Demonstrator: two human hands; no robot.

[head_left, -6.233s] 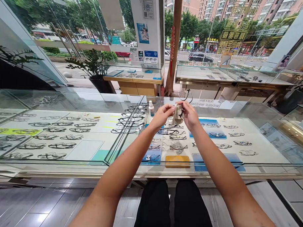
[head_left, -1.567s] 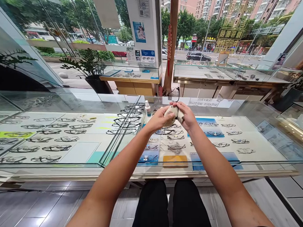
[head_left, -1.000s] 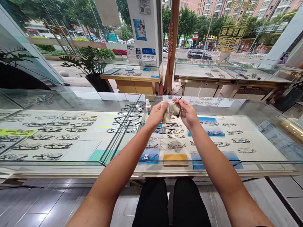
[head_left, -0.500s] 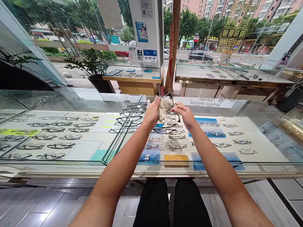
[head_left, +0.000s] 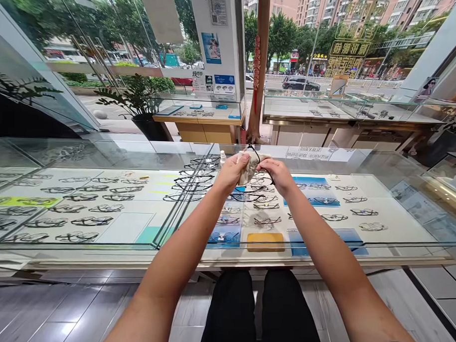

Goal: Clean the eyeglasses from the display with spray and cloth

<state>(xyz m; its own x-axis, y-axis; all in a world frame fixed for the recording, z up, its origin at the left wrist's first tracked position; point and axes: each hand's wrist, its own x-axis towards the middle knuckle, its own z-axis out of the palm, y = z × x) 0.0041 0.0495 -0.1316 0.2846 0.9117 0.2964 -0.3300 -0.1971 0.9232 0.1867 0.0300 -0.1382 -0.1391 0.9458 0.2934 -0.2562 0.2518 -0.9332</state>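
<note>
The L hand (head_left: 230, 172) has its thumb and fingers clamped on a pale cloth (head_left: 247, 176). The R hand (head_left: 277, 173) has its fingers pinched on a pair of black glasses (head_left: 257, 154). Both things are up in the air btwn the 2 hands, over the glass surface (head_left: 157, 161). The cloth is up against the black glasses, but I can't tell how much of the lens it covers. One thin arm of the frame hangs down by the R hand.

Just behind the L hand is a white bottle (head_left: 223, 156), mostly hidden, so only its top pokes out. Near that hand, a row of dark glasses (head_left: 193, 180) lies on the L side, going across a seam in the glass. Lots more glasses are laid out L & R, some on blue cards (head_left: 312, 183). A yellow case (head_left: 266, 242) is near the front edge, btwn the 2 arms. Past the surface, a plant pot (head_left: 151, 127) is on the L & a wood post (head_left: 257, 112) is in the mid
</note>
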